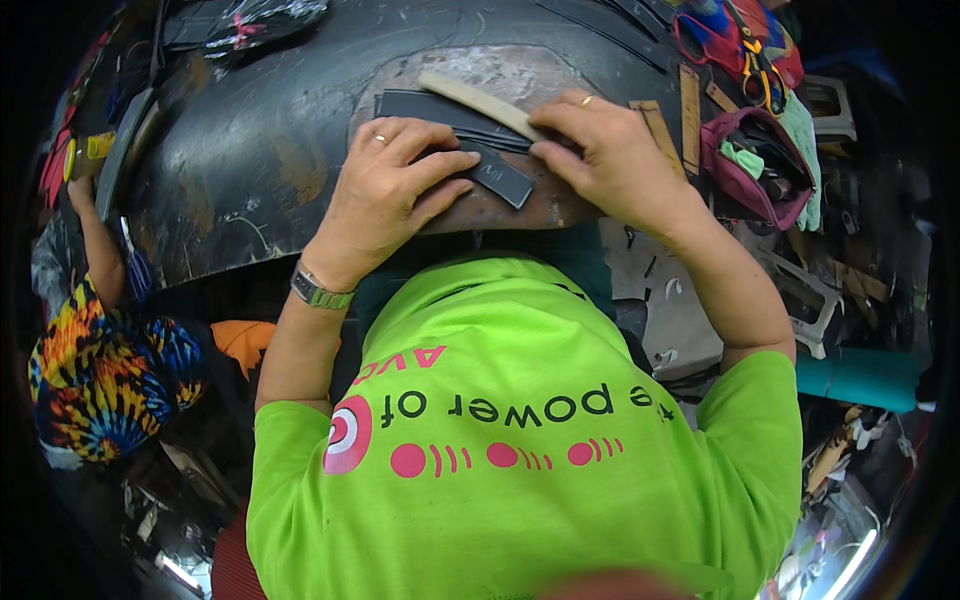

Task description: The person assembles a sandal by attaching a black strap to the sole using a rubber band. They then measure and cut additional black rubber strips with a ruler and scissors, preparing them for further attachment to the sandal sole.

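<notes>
My left hand (390,190), with a ring and a wristwatch, has its fingers curled down on a short black strip (503,183) with a pale mark near its end. My right hand (615,145) pinches the near end of a flat beige stick (475,98) between thumb and fingers. The stick slants up to the left, across a stack of black strips (410,103). Several thin dark strip edges show between my hands. Under all this lies a worn brown board (550,208). My left palm and curled fingers cover part of the black pieces.
The board rests on a dark table (300,130). On the right are wooden pieces (690,115), orange-handled scissors (760,70) and an open maroon pouch (775,200). A plastic-wrapped bundle (260,30) lies at the far left. Another person's arm (100,240) reaches in at the left.
</notes>
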`<move>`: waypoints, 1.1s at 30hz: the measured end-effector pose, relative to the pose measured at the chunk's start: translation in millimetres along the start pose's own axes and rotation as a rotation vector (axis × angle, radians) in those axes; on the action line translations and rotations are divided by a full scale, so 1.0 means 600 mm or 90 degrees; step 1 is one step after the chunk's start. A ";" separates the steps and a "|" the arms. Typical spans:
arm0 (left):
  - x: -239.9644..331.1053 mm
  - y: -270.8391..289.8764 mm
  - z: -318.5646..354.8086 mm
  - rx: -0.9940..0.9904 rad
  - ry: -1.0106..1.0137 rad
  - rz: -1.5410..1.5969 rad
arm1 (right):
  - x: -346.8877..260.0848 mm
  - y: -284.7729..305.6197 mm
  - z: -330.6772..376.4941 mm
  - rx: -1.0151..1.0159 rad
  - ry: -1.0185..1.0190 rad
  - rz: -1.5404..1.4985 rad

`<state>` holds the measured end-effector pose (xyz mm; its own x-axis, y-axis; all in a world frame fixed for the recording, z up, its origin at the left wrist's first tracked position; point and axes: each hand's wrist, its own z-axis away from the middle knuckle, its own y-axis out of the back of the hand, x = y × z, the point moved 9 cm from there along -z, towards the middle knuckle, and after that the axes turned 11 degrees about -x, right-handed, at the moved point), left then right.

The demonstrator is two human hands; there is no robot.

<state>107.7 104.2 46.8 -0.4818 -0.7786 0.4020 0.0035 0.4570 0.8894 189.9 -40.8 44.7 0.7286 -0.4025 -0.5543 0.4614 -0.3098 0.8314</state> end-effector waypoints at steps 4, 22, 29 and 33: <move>-0.003 -0.007 0.011 0.014 0.033 0.021 | 0.015 0.011 0.001 0.013 -0.057 -0.070; -0.093 0.044 0.041 0.138 0.180 0.013 | -0.009 -0.015 -0.057 -0.140 -0.055 0.126; -0.101 0.032 0.045 0.137 0.170 0.059 | 0.003 -0.012 -0.080 -0.196 -0.055 0.010; -0.107 0.036 0.050 0.151 0.154 0.090 | 0.007 -0.010 -0.057 -0.090 -0.063 -0.050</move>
<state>112.3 177.0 33.7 -0.2693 -0.7666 0.5830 -0.1610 0.6326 0.7575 207.9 -11.2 38.8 0.6369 -0.4667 -0.6136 0.5869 -0.2225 0.7785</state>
